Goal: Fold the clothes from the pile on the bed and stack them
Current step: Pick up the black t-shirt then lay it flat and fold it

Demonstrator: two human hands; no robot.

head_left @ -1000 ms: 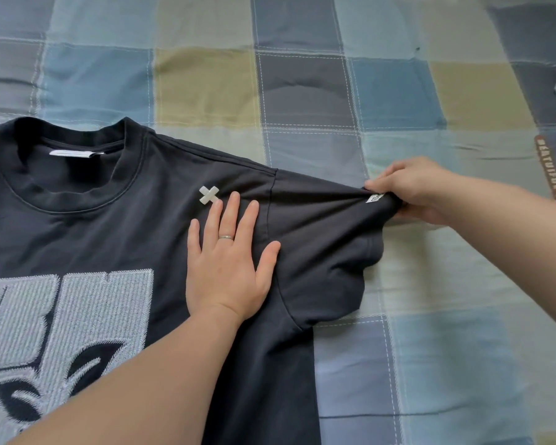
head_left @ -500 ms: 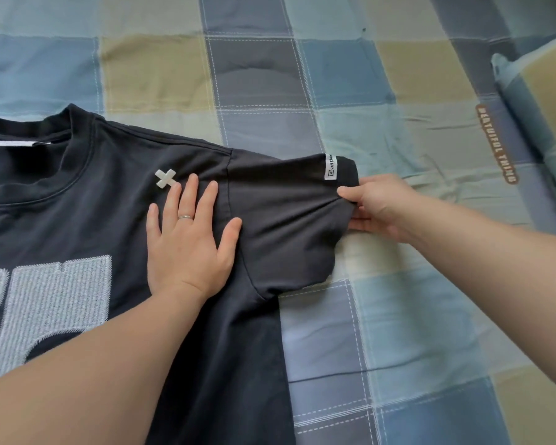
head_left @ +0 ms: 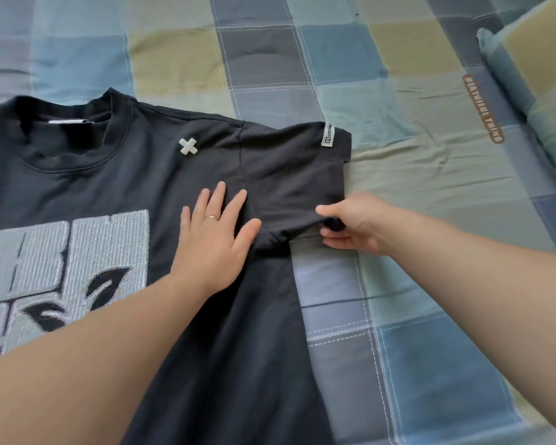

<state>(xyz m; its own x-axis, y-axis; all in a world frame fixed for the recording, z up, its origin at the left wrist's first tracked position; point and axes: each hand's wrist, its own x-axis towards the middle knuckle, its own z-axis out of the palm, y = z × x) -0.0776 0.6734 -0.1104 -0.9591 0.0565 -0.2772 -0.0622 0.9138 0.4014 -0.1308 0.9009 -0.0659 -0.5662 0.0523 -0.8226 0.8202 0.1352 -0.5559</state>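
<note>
Left hand [head_left: 210, 244] lies flat, palm down and fingers spread, on the chest of the dark T-shirt [head_left: 161, 175], just inside the sleeve seam. Right hand [head_left: 350, 224] is closed in a pinch on the lower hem corner of the sleeve [head_left: 289, 175], thumb above and fingers curled beneath the cloth.

The T-shirt lies front up on the checked bedcover [head_left: 430, 316], collar toward the far edge of the bed and body running back toward the person. The sleeve's long axis runs sideways, from the seam under the left hand out toward the pillow [head_left: 533, 59] at the bed's right side. The right hand is the nearer hand to the sleeve's free end and sits outboard of the left hand; the two are near each other but apart, with the underarm between them.

Judgement: the step in hand is squaring the sleeve for an inward fold, and the seam line beside the left hand is the likely hinge.

Change from the earlier frames: the right hand has shifted from the sleeve's outer cuff, near the white woven tag [head_left: 327, 134], down to the lower hem corner. The left hand has slid lower, away from the small white cross [head_left: 188, 146]. The sleeve now lies flatter and squarer.
</note>
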